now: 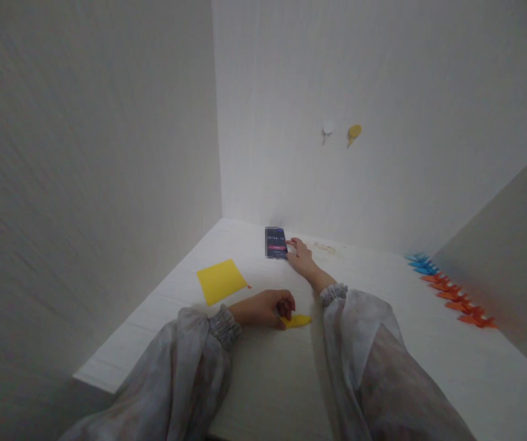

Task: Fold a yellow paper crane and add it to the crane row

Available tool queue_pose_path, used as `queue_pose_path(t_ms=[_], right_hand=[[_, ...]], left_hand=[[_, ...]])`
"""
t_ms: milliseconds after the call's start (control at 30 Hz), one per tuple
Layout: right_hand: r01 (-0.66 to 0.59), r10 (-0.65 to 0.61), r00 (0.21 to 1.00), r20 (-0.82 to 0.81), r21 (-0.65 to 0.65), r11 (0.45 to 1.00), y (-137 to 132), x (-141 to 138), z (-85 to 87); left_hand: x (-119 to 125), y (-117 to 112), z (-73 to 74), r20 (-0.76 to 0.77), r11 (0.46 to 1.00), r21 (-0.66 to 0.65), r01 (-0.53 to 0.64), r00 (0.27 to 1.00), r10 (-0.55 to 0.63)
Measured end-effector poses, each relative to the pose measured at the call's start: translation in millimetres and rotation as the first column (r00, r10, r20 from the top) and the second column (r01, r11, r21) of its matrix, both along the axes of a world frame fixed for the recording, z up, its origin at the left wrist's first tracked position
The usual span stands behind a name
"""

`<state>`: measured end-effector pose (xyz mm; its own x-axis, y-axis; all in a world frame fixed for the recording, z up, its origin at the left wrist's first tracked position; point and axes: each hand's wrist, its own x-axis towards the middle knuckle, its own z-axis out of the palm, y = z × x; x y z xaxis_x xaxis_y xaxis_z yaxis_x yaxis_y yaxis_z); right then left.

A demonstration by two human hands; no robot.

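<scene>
My left hand (pixel 278 308) is closed, its fingers curled, on a folded piece of yellow paper (pixel 299 321). The paper's narrow pointed end sticks out to the right, and the rest is hidden by the fingers. Farther back, my right hand (pixel 302 257) reaches forward with fingers apart at the right edge of a smartphone (pixel 276 244). The phone lies flat with its dark screen lit, near the back wall. Whether the fingertips press the screen or only its edge, I cannot tell. A flat yellow paper sheet (pixel 221 282) rests left of the hands.
Folded orange paper figures (pixel 458 299) and blue ones (pixel 422 264) stand in a row along the right wall. White walls enclose the white tabletop (pixel 373 343) at the back and sides. A white hook (pixel 328 128) and a yellow hook (pixel 354 132) are on the back wall.
</scene>
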<state>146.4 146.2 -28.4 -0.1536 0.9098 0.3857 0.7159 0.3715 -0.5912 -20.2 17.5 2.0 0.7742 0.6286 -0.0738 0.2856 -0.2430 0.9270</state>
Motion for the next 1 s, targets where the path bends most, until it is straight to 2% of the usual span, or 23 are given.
queue_pose_path(t_ms=[300, 500, 633, 733, 867, 1000], right_hand=[[-0.037, 0.039, 0.997, 0.061, -0.023, 0.999, -1.4, -4.7, -1.9], [-0.030, 0.030, 0.999, -0.019, 0.021, 0.999, -4.9, 0.2, 0.2], [-0.053, 0.060, 0.993, -0.098, 0.068, 0.996, -19.4, 6.1, 7.4], [-0.077, 0.087, 0.987, -0.133, 0.080, 0.994, -46.7, 10.1, 11.2], [-0.100, 0.109, 0.985, -0.136, 0.068, 0.993, -108.2, 16.5, 12.1], [-0.197, 0.191, 0.977, 0.095, 0.067, 0.978, -171.5, 18.7, 14.6]], left_hand=[[0.6, -2.3, 7.4, -0.012, 1.000, -0.021, -0.003, 1.000, 0.003], [0.5, -1.6, 4.9, -0.015, 1.000, 0.006, -0.005, 1.000, 0.005], [0.3, 0.6, -0.2, -0.002, 1.000, 0.015, 0.008, 1.000, -0.008], [0.3, 2.3, -5.0, 0.017, 1.000, 0.021, 0.002, 1.000, -0.002], [0.7, 3.9, -10.4, 0.059, 1.000, 0.010, 0.014, 0.998, -0.014], [1.8, 3.8, -12.3, 0.070, 1.000, 0.019, -0.003, 0.998, 0.001]])
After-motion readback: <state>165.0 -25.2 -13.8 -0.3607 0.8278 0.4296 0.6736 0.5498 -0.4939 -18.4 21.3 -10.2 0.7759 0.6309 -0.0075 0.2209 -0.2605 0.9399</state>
